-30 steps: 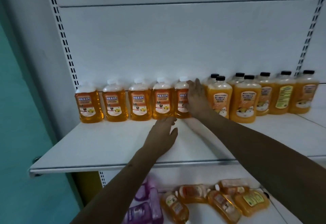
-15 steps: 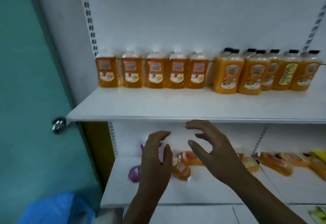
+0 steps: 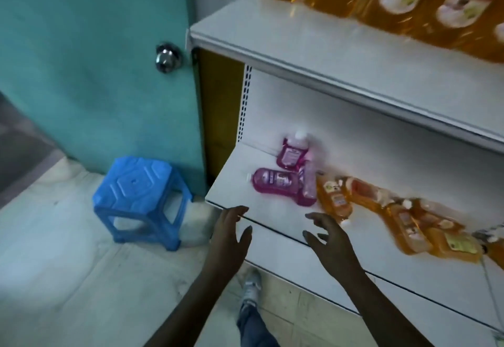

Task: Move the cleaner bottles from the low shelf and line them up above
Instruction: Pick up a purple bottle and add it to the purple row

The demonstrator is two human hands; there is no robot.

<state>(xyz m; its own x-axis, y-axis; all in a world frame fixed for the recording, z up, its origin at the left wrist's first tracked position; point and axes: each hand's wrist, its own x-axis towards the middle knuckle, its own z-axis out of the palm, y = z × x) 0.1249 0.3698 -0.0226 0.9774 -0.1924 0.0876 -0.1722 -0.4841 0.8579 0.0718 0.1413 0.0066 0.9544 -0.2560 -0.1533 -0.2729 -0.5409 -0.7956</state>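
Both empty, fingers spread: left hand and right hand at low shelf front edge, near toppled pink cleaner bottles and orange cleaner bottles, under upper shelf.

Low shelf front: a bare white strip of the low shelf is lying open along the front edge, ahead of both hands.
Left hand: hovering at the shelf's front edge, fingers straight, nothing lying between it and the pink bottles.
Right hand: hovering over the bare strip, fingers spread, just short of the nearest orange bottle.
Overhead: the upper shelf is overhanging the low one, limiting headroom at the back.
Right side: the lying orange bottles are crowding the shelf towards the right.
Left side: a blue stool is standing on the floor beside the shelf.
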